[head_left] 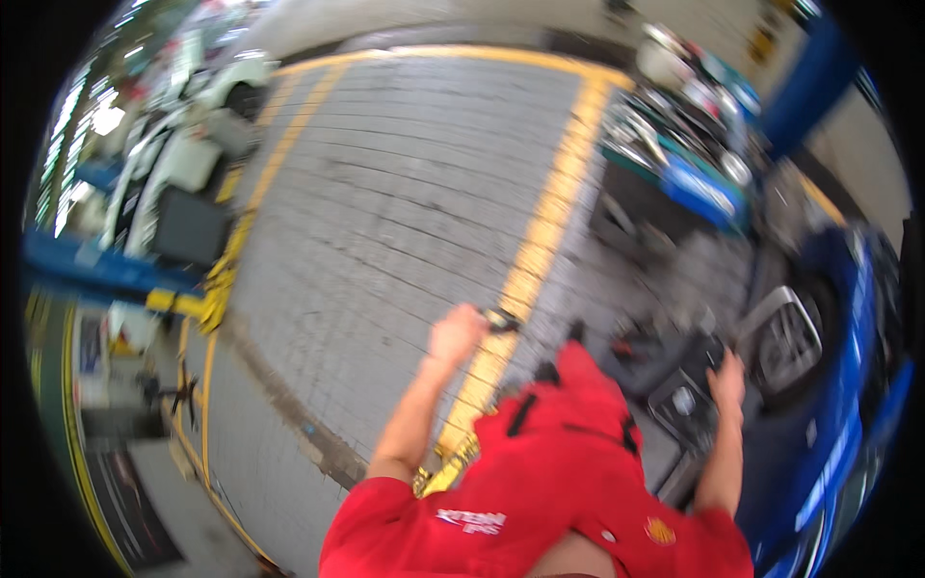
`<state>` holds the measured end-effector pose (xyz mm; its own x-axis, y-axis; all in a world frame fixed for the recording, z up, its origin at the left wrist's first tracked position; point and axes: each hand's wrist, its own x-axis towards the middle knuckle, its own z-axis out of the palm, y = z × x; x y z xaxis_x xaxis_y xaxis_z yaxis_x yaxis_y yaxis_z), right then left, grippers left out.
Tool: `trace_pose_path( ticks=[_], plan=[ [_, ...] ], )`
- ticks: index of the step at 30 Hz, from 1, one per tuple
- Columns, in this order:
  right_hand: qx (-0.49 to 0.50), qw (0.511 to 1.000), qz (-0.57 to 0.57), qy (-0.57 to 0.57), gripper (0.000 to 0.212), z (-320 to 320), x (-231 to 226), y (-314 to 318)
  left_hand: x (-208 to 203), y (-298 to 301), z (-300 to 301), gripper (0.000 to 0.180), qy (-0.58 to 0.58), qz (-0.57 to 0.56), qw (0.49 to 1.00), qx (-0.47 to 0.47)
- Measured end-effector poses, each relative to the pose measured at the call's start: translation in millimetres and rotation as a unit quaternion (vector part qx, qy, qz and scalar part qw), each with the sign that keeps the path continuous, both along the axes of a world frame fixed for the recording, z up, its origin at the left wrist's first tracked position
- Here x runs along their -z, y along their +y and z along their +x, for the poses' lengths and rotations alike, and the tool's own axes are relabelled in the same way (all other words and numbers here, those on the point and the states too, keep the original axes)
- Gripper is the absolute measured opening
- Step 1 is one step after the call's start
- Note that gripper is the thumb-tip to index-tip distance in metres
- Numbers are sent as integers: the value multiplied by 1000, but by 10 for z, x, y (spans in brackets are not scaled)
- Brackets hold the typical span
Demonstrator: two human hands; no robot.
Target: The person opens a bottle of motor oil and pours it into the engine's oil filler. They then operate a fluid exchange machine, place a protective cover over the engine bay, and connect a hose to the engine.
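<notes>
My left hand (458,335) is closed around a small dark object (501,321) with a lighter patch, out over the yellow floor line; blur hides its exact kind. On the other side, my right hand (728,381) hangs at the edge of a dark case-like thing (682,397) beside a blue car (836,385). Its fingers are smeared by motion, so whether they grip the edge is unclear. A silver-rimmed frame (788,332) is just beyond that hand, against the car's dark wheel area.
A cart (674,178) loaded with metal tools stands ahead right, near a blue post (814,82). Yellow lines (544,231) border the grey brick floor (385,193). At left, a blue lift arm (106,265) with a yellow end juts toward the bay. Several vehicles stand farther left.
</notes>
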<state>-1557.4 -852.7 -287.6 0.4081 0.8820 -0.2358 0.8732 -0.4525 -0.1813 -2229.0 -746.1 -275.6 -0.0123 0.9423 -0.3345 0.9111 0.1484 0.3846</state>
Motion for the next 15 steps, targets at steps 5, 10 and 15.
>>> trace_pose_path(
  ticks=[5,10,15],
  plan=[
    [11,997,-59,-40,84,6,-174,79,426,243,-328,45,158,67,984,47],
    [70,996,-47,15,69,-145,-429,600,616,675,-444,61,203,-82,976,-9],
    [72,972,-222,6,55,-532,-872,1059,689,1293,-473,73,214,-234,945,77]
  ],
)
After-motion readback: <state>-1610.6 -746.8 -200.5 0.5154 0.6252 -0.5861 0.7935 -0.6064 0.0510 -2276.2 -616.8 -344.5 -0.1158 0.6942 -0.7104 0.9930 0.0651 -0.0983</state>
